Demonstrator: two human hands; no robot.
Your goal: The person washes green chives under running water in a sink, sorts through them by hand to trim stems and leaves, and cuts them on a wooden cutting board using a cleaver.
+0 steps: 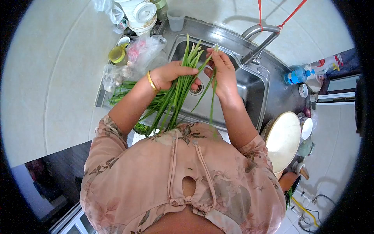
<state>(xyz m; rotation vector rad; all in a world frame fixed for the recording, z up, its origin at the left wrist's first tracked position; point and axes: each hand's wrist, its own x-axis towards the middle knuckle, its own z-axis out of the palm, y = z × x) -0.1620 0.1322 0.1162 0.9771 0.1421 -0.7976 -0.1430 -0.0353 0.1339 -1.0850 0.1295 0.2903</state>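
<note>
My left hand (174, 74), with a gold bangle at the wrist, is closed around a bunch of long thin green chives (177, 99). Their pale ends point up over the sink (218, 118), and the leaves hang down toward my body. To its right, my right hand (223, 74) pinches a thin chive stalk (213, 91) near its pale end, thumb and fingers together. More chives (121, 90) lie on the counter beside my left forearm, partly hidden by it. Chopped-looking greens (141, 128) show below that forearm.
A grey faucet (261, 43) with red cords stands at the sink's back right. Plastic bags (146, 48), a yellow-lidded jar (117, 54) and a clear plastic cup (176, 20) are at the left. On the right are a blue bottle (298, 75) and a large pale round basin (283, 140).
</note>
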